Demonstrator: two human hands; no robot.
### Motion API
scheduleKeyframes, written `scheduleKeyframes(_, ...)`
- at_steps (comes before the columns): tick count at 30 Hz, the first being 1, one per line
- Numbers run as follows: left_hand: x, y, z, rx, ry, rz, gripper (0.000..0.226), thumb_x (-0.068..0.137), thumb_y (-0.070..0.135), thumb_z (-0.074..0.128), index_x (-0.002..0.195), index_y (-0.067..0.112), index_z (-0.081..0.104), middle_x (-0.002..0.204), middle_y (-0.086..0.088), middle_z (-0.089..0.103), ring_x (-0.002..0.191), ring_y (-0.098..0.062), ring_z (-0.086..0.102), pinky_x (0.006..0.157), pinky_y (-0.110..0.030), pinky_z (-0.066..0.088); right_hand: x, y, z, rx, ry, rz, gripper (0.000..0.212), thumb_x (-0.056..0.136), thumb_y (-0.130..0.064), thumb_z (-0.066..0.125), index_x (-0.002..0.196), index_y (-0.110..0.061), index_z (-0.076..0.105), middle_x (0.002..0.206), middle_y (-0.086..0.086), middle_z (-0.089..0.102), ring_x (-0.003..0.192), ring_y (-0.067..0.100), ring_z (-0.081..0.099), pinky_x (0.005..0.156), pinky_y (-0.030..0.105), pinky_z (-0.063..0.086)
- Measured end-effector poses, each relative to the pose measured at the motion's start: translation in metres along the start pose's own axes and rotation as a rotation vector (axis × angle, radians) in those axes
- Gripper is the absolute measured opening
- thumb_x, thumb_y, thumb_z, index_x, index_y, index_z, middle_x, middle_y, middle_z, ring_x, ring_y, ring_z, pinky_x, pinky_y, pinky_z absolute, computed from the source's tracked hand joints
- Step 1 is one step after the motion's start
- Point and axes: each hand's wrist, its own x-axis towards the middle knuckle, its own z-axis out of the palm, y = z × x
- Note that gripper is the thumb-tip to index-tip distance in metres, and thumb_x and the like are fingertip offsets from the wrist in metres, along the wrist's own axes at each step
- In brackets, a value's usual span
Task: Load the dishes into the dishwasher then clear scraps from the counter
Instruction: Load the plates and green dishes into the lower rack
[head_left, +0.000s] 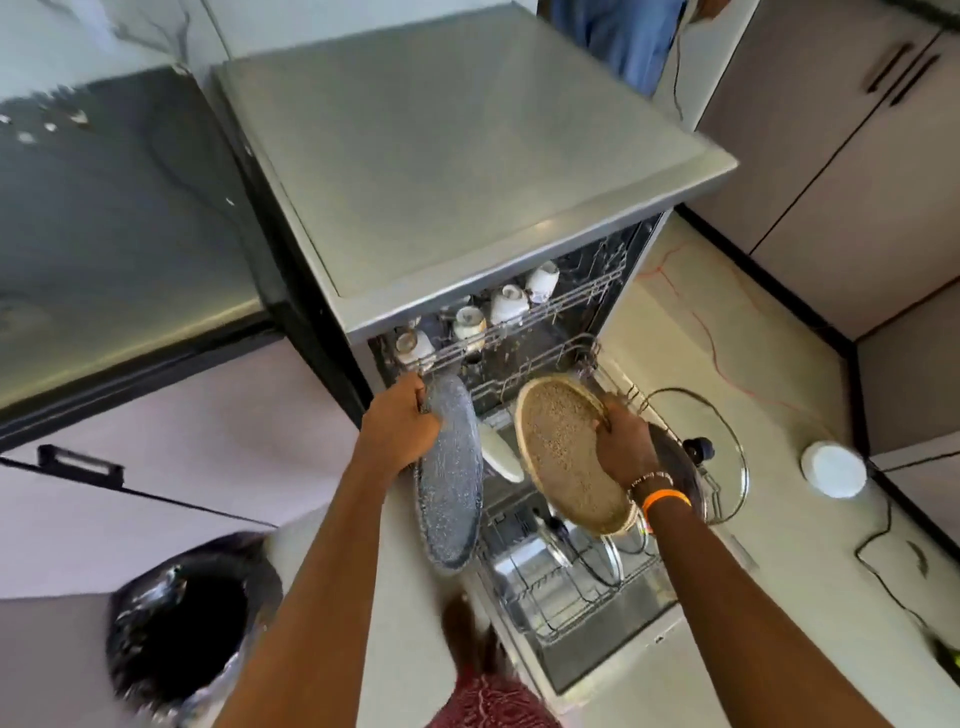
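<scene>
the dishwasher stands open with both racks pulled forward. the left hand grips the upper rim of a blue speckled plate, fingers curled over its edge, holding it on edge at the left side of the lower rack. the right hand clasps the right rim of a tan speckled plate, thumb across its face, tilting it above the middle of the same rack; an orange band circles that wrist. between the two plates a white dish stands in the rack's tines. behind the right hand a glass pot lid with a dark knob leans at the rack's right side, though how it is seated is hard to make out. white cups sit upended in the upper rack. left of the dishwasher the dark desk carries a few pale scraps near its far edge. a bin with a black liner stands on the floor at lower left.
</scene>
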Motion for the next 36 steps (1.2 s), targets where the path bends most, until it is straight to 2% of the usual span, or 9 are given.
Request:
scheduleKeyframes(5, 0.036, -0.032, 0.04, -0.286, 0.021, -0.275, 0.017, 0.081, 0.005, 0.057, 0.094, 0.01, 0.046, 0.085, -0.01, 0.051, 0.076, -0.026, 0.049, 0.069, -0.04, 0.047, 0.041, 0.012, 0.033, -0.36, -0.025, 0.14, 0.05, 0.09, -0.008, 0.038, 0.136, -0.028, 0.036, 0.116, 0.023, 0.058, 0.104, 0.042, 0.058, 0.084, 0.045, 0.047)
scheduleKeyframes(7, 0.047, -0.047, 0.054, -0.451, 0.007, -0.395, 0.019, 0.082, 0.003, 0.057, 0.097, 0.009, 0.046, 0.085, -0.011, 0.05, 0.064, -0.022, 0.047, 0.053, -0.03, 0.047, 0.056, 0.018, 0.043, -0.399, -0.041, 0.126, 0.051, 0.088, -0.004, 0.04, 0.135, -0.025, 0.039, 0.118, 0.024, 0.058, 0.106, 0.043, 0.057, 0.086, 0.045, 0.047)
scheduleKeyframes(10, 0.068, -0.074, 0.088, -0.72, -0.024, -0.629, 0.013, 0.084, -0.002, 0.051, 0.089, 0.01, 0.049, 0.072, -0.006, 0.047, 0.042, -0.011, 0.039, 0.034, -0.013, 0.035, 0.086, 0.048, 0.08, -0.313, -0.107, 0.123, 0.057, 0.084, 0.005, 0.039, 0.135, -0.019, 0.043, 0.125, 0.025, 0.054, 0.11, 0.044, 0.055, 0.09, 0.044, 0.046)
scheduleKeyframes(12, 0.075, -0.085, 0.102, -0.879, -0.014, -0.705, 0.018, 0.085, -0.003, 0.045, 0.076, 0.012, 0.047, 0.06, -0.003, 0.044, 0.027, -0.002, 0.033, 0.032, -0.009, 0.031, 0.098, 0.064, 0.106, -0.183, -0.073, 0.087, 0.06, 0.081, 0.012, 0.038, 0.134, -0.015, 0.046, 0.124, 0.025, 0.056, 0.109, 0.041, 0.057, 0.089, 0.04, 0.046)
scheduleKeyframes(15, 0.082, -0.101, 0.12, -1.086, -0.008, -0.791, 0.027, 0.088, -0.002, 0.038, 0.066, 0.013, 0.041, 0.036, 0.005, 0.039, 0.023, -0.003, 0.028, 0.032, -0.008, 0.03, 0.109, 0.087, 0.141, -0.062, 0.046, 0.04, 0.059, 0.078, 0.017, 0.035, 0.13, -0.007, 0.049, 0.112, 0.027, 0.062, 0.099, 0.039, 0.061, 0.08, 0.038, 0.047)
scheduleKeyframes(20, 0.098, -0.117, 0.143, -1.187, -0.008, -0.822, 0.027, 0.088, 0.0, 0.036, 0.064, 0.011, 0.042, 0.034, 0.006, 0.038, 0.024, -0.004, 0.028, 0.036, -0.01, 0.037, 0.134, 0.107, 0.182, -0.052, 0.15, -0.002, 0.055, 0.081, 0.017, 0.034, 0.131, -0.003, 0.046, 0.104, 0.03, 0.063, 0.09, 0.042, 0.062, 0.075, 0.043, 0.05)
scheduleKeyframes(25, 0.108, -0.123, 0.17, -1.161, -0.036, -0.793, 0.03, 0.087, -0.003, 0.037, 0.063, 0.013, 0.042, 0.036, 0.008, 0.038, 0.025, -0.003, 0.028, 0.036, -0.01, 0.036, 0.172, 0.132, 0.218, 0.007, 0.114, -0.017, 0.063, 0.076, 0.017, 0.032, 0.133, -0.007, 0.046, 0.107, 0.026, 0.063, 0.093, 0.039, 0.062, 0.079, 0.039, 0.049)
scheduleKeyframes(30, 0.108, -0.129, 0.19, -1.155, -0.008, -0.74, 0.03, 0.089, -0.003, 0.038, 0.068, 0.017, 0.045, 0.044, 0.011, 0.046, 0.026, -0.003, 0.027, 0.038, -0.011, 0.037, 0.193, 0.145, 0.251, -0.02, -0.153, -0.009, 0.067, 0.08, 0.017, 0.032, 0.14, -0.012, 0.034, 0.123, 0.023, 0.053, 0.109, 0.036, 0.053, 0.086, 0.033, 0.041)
scheduleKeyframes(36, 0.106, -0.138, 0.197, -1.148, 0.053, -0.704, 0.024, 0.09, 0.001, 0.047, 0.078, 0.021, 0.053, 0.053, 0.008, 0.046, 0.023, -0.003, 0.025, 0.039, -0.012, 0.041, 0.199, 0.152, 0.263, 0.049, -0.427, -0.012, 0.055, 0.095, -0.007, 0.039, 0.146, -0.012, 0.019, 0.151, 0.016, 0.026, 0.135, 0.034, 0.031, 0.113, 0.044, 0.026)
